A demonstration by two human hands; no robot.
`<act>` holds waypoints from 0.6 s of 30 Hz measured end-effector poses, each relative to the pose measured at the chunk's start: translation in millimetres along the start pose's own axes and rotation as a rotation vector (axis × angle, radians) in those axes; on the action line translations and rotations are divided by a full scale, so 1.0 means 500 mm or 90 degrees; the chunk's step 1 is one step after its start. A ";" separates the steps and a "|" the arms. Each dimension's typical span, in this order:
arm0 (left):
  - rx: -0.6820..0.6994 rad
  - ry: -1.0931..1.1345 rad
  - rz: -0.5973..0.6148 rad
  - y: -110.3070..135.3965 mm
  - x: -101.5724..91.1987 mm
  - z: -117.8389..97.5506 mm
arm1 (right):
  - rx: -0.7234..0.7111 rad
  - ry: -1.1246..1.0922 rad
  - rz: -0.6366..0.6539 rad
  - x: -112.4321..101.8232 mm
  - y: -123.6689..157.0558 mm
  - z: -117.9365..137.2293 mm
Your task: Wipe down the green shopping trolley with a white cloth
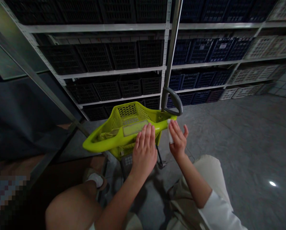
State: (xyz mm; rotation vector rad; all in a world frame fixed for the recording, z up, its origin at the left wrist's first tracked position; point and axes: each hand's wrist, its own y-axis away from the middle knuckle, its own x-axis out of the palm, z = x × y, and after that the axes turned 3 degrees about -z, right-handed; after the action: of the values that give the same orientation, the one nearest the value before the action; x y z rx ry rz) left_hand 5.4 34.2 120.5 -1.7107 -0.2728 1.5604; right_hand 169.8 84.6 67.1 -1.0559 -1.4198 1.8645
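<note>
A yellow-green plastic shopping cart (102, 145) stands in front of me, with a perforated basket and a pale panel (134, 128) on its handle. My left hand (145, 150) rests on the handle beside that panel, fingers stretched out and close together, with nothing seen in it. At the handle's right end, my right hand (178, 140) holds a small white tube-like item (170, 134) between thumb and fingers, its little finger raised. The item's exact kind is unclear. Just beyond this hand rises a grey loop grip (176, 101), by a metal pole (173, 41).
Shelves ahead carry black crates (124, 56), blue crates (202, 51) and white crates (260, 48). Dark fabric (20, 115) and a slanted metal bar (59, 105) are at left. Grey floor (248, 143) extends right. A bare knee (71, 207) and light trousers (208, 172) are below.
</note>
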 end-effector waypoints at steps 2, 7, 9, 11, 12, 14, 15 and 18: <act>-0.003 0.002 0.002 0.000 0.000 -0.001 | 0.077 0.031 -0.062 0.002 -0.004 -0.007; -0.008 0.003 -0.013 0.000 0.002 0.000 | -0.056 -0.058 0.072 -0.005 -0.008 0.033; -0.003 0.004 -0.013 0.000 0.002 0.001 | -0.083 -0.061 0.089 -0.007 -0.007 0.029; 0.000 0.008 -0.006 0.000 0.001 0.002 | -0.009 -0.011 0.019 -0.005 -0.008 0.014; 0.001 0.010 -0.003 0.000 0.001 0.001 | 0.038 0.015 -0.025 -0.003 -0.009 0.008; -0.002 0.011 -0.004 -0.001 0.001 0.000 | 0.082 0.030 -0.060 -0.001 -0.013 0.008; -0.005 0.010 -0.008 -0.001 0.002 -0.001 | 0.060 0.013 -0.039 -0.001 -0.014 0.015; -0.007 0.003 -0.022 -0.001 0.003 -0.002 | -0.068 -0.064 0.077 -0.004 -0.016 0.036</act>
State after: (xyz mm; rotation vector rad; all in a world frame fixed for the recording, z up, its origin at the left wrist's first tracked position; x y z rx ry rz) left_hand 6.9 35.2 119.6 -1.7091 -0.3072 1.5312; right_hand 155.2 76.1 77.7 -1.1365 -1.5597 1.9708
